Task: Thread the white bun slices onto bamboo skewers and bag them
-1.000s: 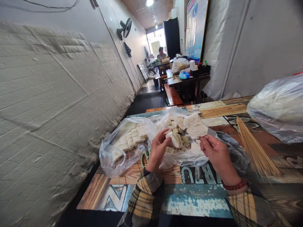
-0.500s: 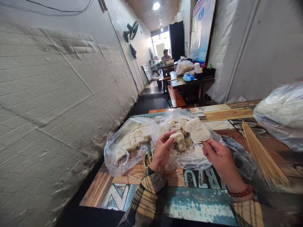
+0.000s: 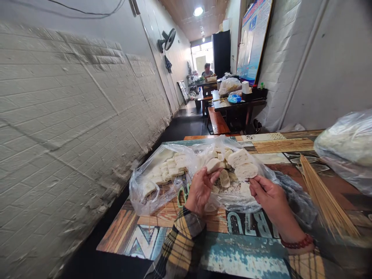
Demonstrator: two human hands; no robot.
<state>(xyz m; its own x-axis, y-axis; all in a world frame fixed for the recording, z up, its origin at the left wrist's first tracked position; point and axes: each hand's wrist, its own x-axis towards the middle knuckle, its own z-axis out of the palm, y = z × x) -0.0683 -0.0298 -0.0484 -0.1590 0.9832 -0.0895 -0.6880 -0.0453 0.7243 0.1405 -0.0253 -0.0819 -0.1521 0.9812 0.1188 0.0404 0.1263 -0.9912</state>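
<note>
My left hand point(image 3: 200, 189) is closed on a white bun piece point(image 3: 213, 164), lifted just above an open clear plastic bag point(image 3: 261, 170) holding several more white bun pieces point(image 3: 245, 171). My right hand point(image 3: 269, 195) pinches a thin bamboo skewer whose tip points toward the bun pieces; the skewer itself is barely visible. A second plastic bag point(image 3: 139, 186) to the left holds several cut bun slices point(image 3: 171, 167), some on skewers. Green-handled scissors point(image 3: 182, 191) lie between the bags, partly hidden by my left hand.
A bundle of bamboo skewers point(image 3: 322, 197) lies on the patterned table point(image 3: 244, 248) at right, beside a large filled plastic bag point(image 3: 348, 147). A brick wall point(image 3: 72, 128) runs close on the left. A person sits at a far table point(image 3: 207, 71); dark tables and a bench stand beyond.
My left hand has turned and lifted its bun piece slightly up and to the right. The camera has tilted, shifting the scene a little lower and rightward.
</note>
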